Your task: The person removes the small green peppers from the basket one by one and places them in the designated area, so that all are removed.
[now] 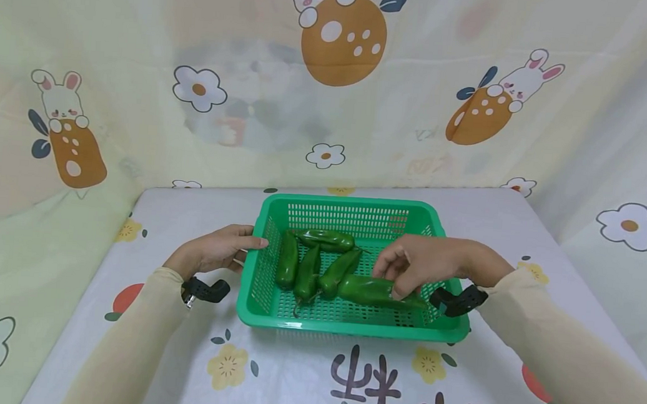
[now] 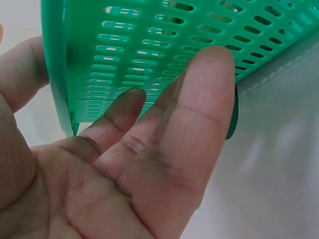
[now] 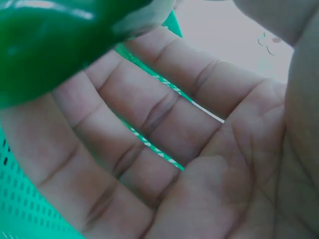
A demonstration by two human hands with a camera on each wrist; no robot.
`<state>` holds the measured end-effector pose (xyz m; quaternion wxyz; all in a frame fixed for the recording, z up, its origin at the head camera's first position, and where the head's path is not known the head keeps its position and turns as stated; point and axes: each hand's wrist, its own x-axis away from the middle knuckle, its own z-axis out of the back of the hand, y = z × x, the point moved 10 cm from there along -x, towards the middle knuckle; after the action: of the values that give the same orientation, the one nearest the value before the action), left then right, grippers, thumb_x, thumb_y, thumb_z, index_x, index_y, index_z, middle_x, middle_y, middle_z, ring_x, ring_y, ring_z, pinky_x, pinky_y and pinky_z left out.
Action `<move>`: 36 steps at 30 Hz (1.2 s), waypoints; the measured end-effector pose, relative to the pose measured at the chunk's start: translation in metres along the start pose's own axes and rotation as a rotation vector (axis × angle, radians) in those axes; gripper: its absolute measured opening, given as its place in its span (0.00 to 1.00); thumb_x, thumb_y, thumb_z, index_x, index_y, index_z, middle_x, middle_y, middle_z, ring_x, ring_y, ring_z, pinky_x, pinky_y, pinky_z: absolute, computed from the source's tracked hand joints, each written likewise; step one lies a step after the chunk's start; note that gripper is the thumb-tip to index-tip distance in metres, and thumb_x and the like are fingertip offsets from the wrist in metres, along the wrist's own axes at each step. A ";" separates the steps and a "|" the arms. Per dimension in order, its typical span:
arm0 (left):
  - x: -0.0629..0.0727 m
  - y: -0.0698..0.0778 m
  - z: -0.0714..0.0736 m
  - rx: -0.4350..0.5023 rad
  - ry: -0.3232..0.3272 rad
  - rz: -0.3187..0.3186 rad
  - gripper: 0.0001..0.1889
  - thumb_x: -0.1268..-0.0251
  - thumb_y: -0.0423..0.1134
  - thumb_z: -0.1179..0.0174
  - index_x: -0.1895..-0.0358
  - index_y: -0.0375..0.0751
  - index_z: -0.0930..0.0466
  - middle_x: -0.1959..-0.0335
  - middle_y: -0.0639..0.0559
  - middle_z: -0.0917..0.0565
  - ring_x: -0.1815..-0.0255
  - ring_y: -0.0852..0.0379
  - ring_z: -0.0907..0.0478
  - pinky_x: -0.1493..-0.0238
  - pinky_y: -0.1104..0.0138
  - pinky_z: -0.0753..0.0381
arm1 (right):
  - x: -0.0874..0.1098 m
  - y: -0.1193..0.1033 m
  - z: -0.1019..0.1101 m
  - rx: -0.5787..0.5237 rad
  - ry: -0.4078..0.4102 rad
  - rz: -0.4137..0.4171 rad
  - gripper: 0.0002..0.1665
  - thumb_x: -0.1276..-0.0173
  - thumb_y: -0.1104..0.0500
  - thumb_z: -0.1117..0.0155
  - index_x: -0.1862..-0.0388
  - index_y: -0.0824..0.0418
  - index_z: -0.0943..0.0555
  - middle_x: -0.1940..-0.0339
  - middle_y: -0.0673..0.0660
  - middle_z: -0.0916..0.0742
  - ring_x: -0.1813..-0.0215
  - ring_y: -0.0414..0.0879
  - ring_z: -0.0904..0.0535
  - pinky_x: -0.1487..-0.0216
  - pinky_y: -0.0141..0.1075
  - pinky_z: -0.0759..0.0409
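Observation:
A green plastic basket (image 1: 348, 328) with slotted walls stands on the table. Its left rim is held by my left hand (image 1: 215, 251), the thumb over the edge; the left wrist view shows the fingers (image 2: 204, 109) under the outer wall. Inside lie several glossy green peppers (image 1: 309, 270), mostly toward the left. My right hand (image 1: 429, 262) reaches into the basket's right half and grips a long green pepper (image 1: 368, 291) near its right end. In the right wrist view that pepper (image 3: 55, 45) lies across the fingertips, the palm facing the camera.
A pale tablecloth (image 1: 283, 381) printed with flowers and dark characters covers the table. Behind it hangs a curtain (image 1: 249, 140) with rabbit and flower prints, which also closes off both sides. A black strap (image 1: 457, 300) sits on the right wrist, partly over the basket's rim.

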<state>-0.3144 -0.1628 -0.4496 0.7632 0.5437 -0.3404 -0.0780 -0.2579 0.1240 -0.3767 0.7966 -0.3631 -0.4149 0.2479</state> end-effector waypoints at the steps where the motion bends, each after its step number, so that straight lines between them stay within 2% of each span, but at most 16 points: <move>1: 0.000 0.000 0.000 0.000 0.001 0.000 0.31 0.19 0.47 0.45 0.24 0.33 0.38 0.41 0.35 0.16 0.50 0.45 0.11 0.51 0.53 0.10 | 0.002 0.001 0.002 0.004 0.010 0.001 0.26 0.40 0.66 0.29 0.41 0.65 0.17 0.64 0.53 0.17 0.65 0.44 0.26 0.64 0.37 0.19; 8: 0.000 -0.001 -0.001 0.007 0.001 -0.002 0.31 0.19 0.47 0.45 0.24 0.32 0.38 0.40 0.34 0.16 0.51 0.45 0.11 0.52 0.53 0.10 | 0.021 0.009 0.023 -0.014 0.100 -0.006 0.27 0.40 0.64 0.28 0.40 0.66 0.18 0.56 0.57 0.14 0.54 0.49 0.20 0.55 0.40 0.14; 17: 0.000 0.000 -0.001 0.005 0.005 -0.007 0.30 0.19 0.46 0.46 0.24 0.32 0.37 0.41 0.34 0.16 0.52 0.45 0.11 0.52 0.53 0.10 | 0.041 0.025 0.046 -0.048 0.171 0.001 0.21 0.36 0.63 0.29 0.44 0.67 0.17 0.58 0.61 0.12 0.55 0.52 0.17 0.55 0.42 0.13; 26: 0.001 0.000 -0.002 0.011 0.002 -0.010 0.30 0.19 0.46 0.46 0.24 0.32 0.38 0.40 0.34 0.16 0.50 0.44 0.11 0.50 0.52 0.10 | 0.061 0.043 0.065 -0.087 0.237 0.003 0.22 0.32 0.63 0.32 0.40 0.68 0.20 0.54 0.64 0.11 0.55 0.55 0.13 0.56 0.47 0.11; 32: 0.001 0.000 -0.002 0.011 0.002 -0.007 0.30 0.18 0.46 0.46 0.24 0.32 0.38 0.41 0.35 0.16 0.51 0.45 0.11 0.50 0.52 0.10 | 0.074 0.056 0.076 -0.124 0.285 0.015 0.22 0.28 0.63 0.34 0.38 0.71 0.22 0.53 0.61 0.10 0.55 0.54 0.11 0.56 0.47 0.10; 36: 0.000 -0.002 -0.001 0.015 0.006 -0.006 0.30 0.19 0.47 0.46 0.24 0.32 0.38 0.42 0.35 0.15 0.51 0.45 0.11 0.50 0.52 0.10 | 0.081 0.063 0.083 -0.106 0.327 0.024 0.21 0.26 0.62 0.36 0.38 0.70 0.21 0.54 0.58 0.09 0.56 0.53 0.12 0.56 0.46 0.11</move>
<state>-0.3132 -0.1631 -0.4517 0.7600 0.5506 -0.3369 -0.0763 -0.2900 0.2505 -0.3548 0.8304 -0.4448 -0.2878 0.1728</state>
